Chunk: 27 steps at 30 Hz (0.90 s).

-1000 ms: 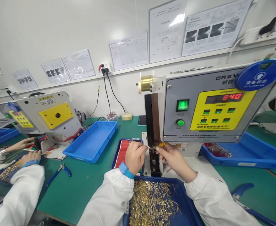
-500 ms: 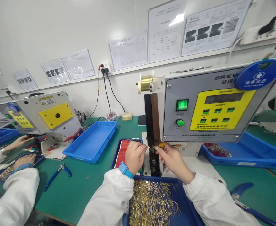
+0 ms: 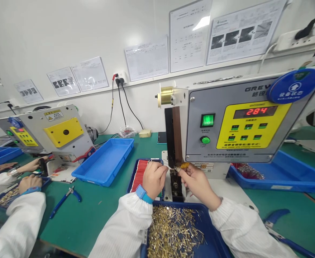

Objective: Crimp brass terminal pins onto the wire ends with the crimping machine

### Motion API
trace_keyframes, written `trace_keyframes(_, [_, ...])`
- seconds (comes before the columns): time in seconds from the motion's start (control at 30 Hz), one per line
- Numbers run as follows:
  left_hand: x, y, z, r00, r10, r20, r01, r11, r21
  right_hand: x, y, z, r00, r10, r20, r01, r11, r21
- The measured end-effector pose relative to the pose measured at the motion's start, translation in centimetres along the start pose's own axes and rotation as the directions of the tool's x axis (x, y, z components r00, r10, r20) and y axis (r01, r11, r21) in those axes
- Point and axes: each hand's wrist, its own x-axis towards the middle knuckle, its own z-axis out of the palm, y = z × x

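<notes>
The left hand [image 3: 155, 177], banded in blue at the wrist, pinches a thin lead [image 3: 169, 167] with thumb and forefinger closed. The right hand [image 3: 197, 181] meets it from the other side, fingertips drawn together, a yellow covering [image 3: 184, 165] on one finger; whether they grip anything is too small to tell. The lead lies between the hands, at the black tooling [image 3: 176, 184] of a grey bench machine [image 3: 197, 136] whose red display [image 3: 256, 111] reads 284. The step in hand looks like lining up small parts there; the next move seems to call for steady alignment, fingertips clear of the tooling. Below sits a navy tray [image 3: 218, 233] of loose gold-coloured pins [image 3: 170, 229]; behind the left hand, red wires [image 3: 139, 173].
</notes>
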Motion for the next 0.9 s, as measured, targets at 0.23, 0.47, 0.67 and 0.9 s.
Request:
trace_keyframes(0.23, [0.01, 0.00, 0.04, 1.000, 0.017, 0.006, -0.017, 1.000, 0.009, 0.05, 0.15, 0.08, 1.000, -0.015, -0.006, 0.015, 1.000, -0.018])
trace_keyframes(0.47, [0.03, 0.04, 0.00, 1.000, 0.016, 0.005, -0.016, 1.000, 0.005, -0.10, 0.04, 0.06, 1.000, -0.015, -0.002, 0.015, 1.000, -0.013])
trace_keyframes(0.67, [0.07, 0.08, 0.01, 1.000, 0.019, 0.001, -0.019, 1.000, 0.010, -0.26, -0.39, -0.04, 1.000, -0.020, -0.006, 0.020, 0.999, -0.036])
trace_keyframes(0.9, [0.15, 0.18, -0.08, 1.000, 0.023, -0.011, -0.023, 1.000, -0.008, -0.10, -0.04, 0.03, 0.999, -0.033, -0.011, 0.032, 0.999, -0.020])
